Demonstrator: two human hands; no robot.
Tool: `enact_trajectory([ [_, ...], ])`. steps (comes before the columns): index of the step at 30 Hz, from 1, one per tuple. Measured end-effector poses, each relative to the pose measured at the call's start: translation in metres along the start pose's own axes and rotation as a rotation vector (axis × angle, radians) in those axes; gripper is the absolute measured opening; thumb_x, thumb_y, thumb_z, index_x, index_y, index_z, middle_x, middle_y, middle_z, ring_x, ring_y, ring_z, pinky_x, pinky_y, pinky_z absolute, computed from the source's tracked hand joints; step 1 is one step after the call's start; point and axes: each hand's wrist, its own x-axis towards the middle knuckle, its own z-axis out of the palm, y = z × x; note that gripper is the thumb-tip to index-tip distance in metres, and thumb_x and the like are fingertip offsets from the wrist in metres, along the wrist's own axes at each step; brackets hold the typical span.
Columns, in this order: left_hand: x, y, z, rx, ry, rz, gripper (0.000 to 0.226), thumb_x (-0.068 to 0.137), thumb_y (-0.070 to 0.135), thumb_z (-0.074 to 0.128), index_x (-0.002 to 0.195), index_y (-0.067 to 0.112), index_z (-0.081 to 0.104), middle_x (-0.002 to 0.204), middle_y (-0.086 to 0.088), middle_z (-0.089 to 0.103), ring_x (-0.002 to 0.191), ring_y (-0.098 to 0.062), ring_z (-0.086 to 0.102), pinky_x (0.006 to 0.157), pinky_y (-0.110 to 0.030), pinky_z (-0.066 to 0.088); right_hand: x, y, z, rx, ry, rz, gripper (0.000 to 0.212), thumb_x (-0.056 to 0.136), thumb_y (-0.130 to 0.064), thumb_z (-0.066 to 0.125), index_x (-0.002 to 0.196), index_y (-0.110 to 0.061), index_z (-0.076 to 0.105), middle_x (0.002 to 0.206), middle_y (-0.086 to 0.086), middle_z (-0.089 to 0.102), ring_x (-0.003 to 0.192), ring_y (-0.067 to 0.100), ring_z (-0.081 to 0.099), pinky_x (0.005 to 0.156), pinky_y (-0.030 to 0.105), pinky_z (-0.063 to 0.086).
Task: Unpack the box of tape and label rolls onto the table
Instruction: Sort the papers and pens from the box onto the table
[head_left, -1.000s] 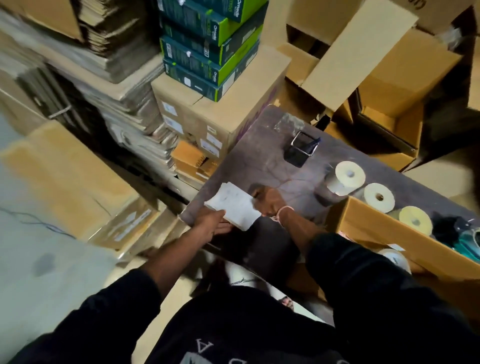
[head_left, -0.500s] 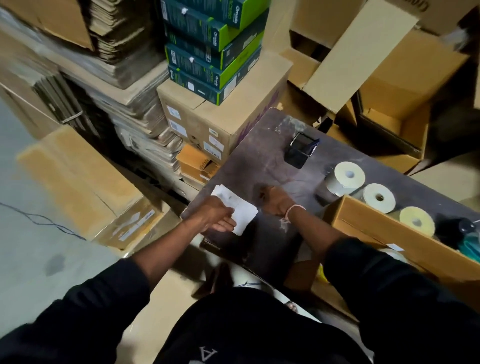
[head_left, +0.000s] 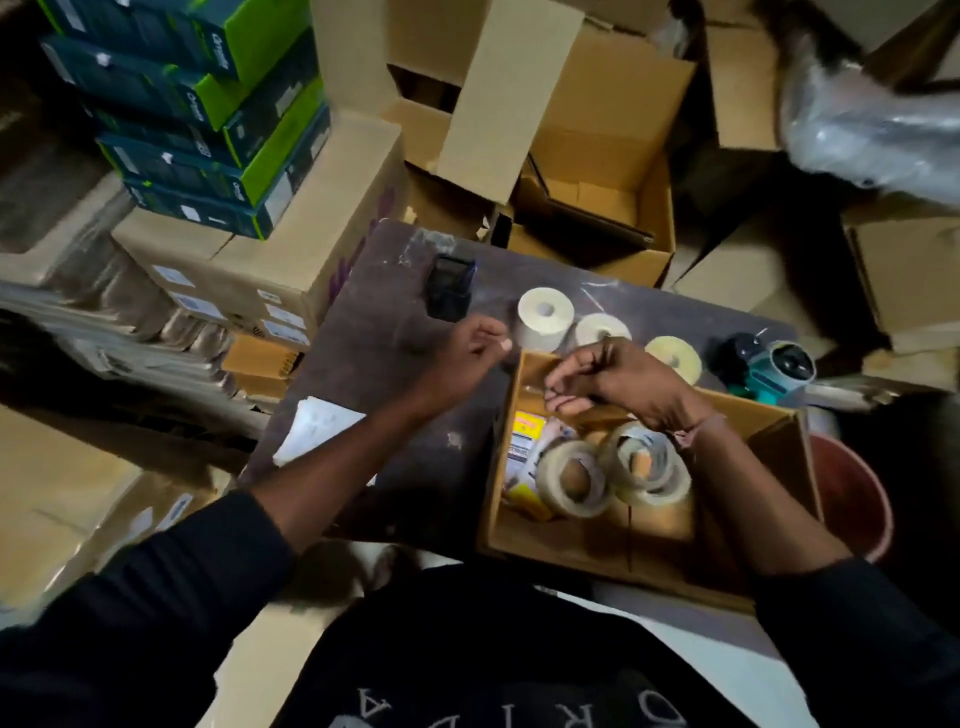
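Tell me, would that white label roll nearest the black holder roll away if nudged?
Probably not: the label roll stands on its flat end on the table, so it would likely slide. Tipped sideways, its round shape could roll. It looks tightly wound, so likely firm.

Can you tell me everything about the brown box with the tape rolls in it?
The cardboard box is brown, open at the top, and sits on the dark table's near right part. Inside lie two clear tape rolls, leaning together, beside a yellow and white packet. The right hand hovers over its far end, fingers loosely curled, holding nothing visible.
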Motion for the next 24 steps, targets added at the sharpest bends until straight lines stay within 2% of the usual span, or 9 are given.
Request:
enact_trajectory([
  [3, 0.009, 0.007, 0.025, 0.069, -0.049, 0.104, 0.023, 0.096, 0.009, 0.067, 0.116, -0.002, 0.061, 0.107, -0.002, 0.065, 0.091, 0.005, 0.062, 0.082, -0.009, 0.048, 0.005, 0.048, 0.018, -0.374, 0.054, 0.014, 0.014, 0.090, 0.009, 0.057, 0.097, 0.010, 0.069, 0.090, 0.019, 0.071, 0.077, 0.019, 0.065, 0.071, 0.019, 0.054],
  [6, 0.012, 0.008, 0.039, 0.160, -0.096, 0.154, 0.020, 0.096, 0.015, 0.067, 0.113, 0.004, 0.064, 0.108, -0.002, 0.067, 0.093, -0.004, 0.064, 0.085, -0.012, 0.048, 0.021, 0.091, 0.045, -0.694, 0.000, -0.022, 0.023, 0.092, -0.021, 0.050, 0.098, -0.007, 0.067, 0.097, 0.011, 0.069, 0.086, 0.029, 0.065, 0.076, 0.034, 0.051],
  [8, 0.011, 0.006, 0.045, 0.250, -0.107, 0.213, 0.016, 0.097, 0.014, 0.065, 0.109, 0.004, 0.067, 0.108, -0.006, 0.067, 0.095, -0.009, 0.063, 0.084, -0.007, 0.043, 0.020, 0.097, 0.052, -0.936, -0.041, -0.005, 0.027, 0.088, -0.021, 0.056, 0.110, -0.008, 0.068, 0.109, 0.015, 0.070, 0.099, 0.035, 0.066, 0.084, 0.036, 0.054],
  [10, 0.008, 0.004, 0.047, 0.339, -0.118, 0.238, 0.014, 0.098, 0.018, 0.063, 0.106, 0.008, 0.069, 0.108, -0.005, 0.066, 0.096, -0.011, 0.062, 0.080, -0.002, 0.039, 0.015, 0.096, 0.050, -1.031, -0.041, -0.034, 0.030, 0.091, -0.019, 0.056, 0.116, -0.003, 0.064, 0.114, 0.020, 0.069, 0.101, 0.036, 0.066, 0.083, 0.035, 0.051],
  [14, 0.007, 0.001, 0.047, 0.378, -0.088, 0.205, 0.015, 0.099, 0.027, 0.062, 0.105, 0.015, 0.069, 0.107, -0.002, 0.068, 0.096, -0.013, 0.064, 0.077, -0.016, 0.044, 0.022, 0.112, 0.046, -1.185, -0.042, -0.055, 0.043, 0.094, -0.023, 0.053, 0.130, 0.002, 0.050, 0.116, 0.021, 0.067, 0.102, 0.036, 0.067, 0.083, 0.037, 0.054],
  [18, 0.006, 0.002, 0.047, 0.386, -0.056, 0.183, 0.018, 0.099, 0.030, 0.062, 0.105, 0.015, 0.070, 0.105, 0.001, 0.069, 0.091, -0.009, 0.061, 0.069, 0.000, 0.036, 0.033, 0.125, 0.046, -1.191, 0.014, -0.211, 0.031, 0.082, -0.010, 0.065, 0.113, -0.011, 0.064, 0.121, 0.013, 0.063, 0.104, 0.035, 0.062, 0.085, 0.039, 0.055],
  [21, 0.005, 0.003, 0.048, 0.373, -0.043, 0.184, 0.019, 0.099, 0.029, 0.062, 0.106, 0.012, 0.071, 0.103, -0.001, 0.070, 0.090, -0.008, 0.060, 0.069, 0.001, 0.036, 0.047, 0.132, 0.051, -1.351, -0.063, -0.292, 0.053, 0.082, -0.016, 0.071, 0.134, -0.025, 0.059, 0.141, 0.009, 0.050, 0.120, 0.034, 0.049, 0.096, 0.044, 0.048],
  [23, 0.005, 0.003, 0.048, 0.370, -0.050, 0.184, 0.020, 0.099, 0.030, 0.062, 0.106, 0.013, 0.071, 0.104, -0.002, 0.070, 0.091, -0.008, 0.060, 0.069, 0.001, 0.036, 0.052, 0.137, 0.055, -1.437, -0.096, -0.290, 0.048, 0.093, -0.028, 0.058, 0.140, -0.029, 0.053, 0.146, 0.011, 0.046, 0.125, 0.036, 0.045, 0.099, 0.047, 0.044],
  [24, 0.004, 0.004, 0.048, 0.371, -0.051, 0.182, 0.020, 0.099, 0.030, 0.062, 0.106, 0.013, 0.070, 0.104, -0.001, 0.070, 0.092, -0.008, 0.060, 0.069, 0.001, 0.036, 0.054, 0.141, 0.055, -1.469, -0.072, -0.262, 0.047, 0.097, -0.039, 0.042, 0.142, -0.028, 0.049, 0.147, 0.011, 0.046, 0.124, 0.034, 0.046, 0.100, 0.046, 0.043],
])
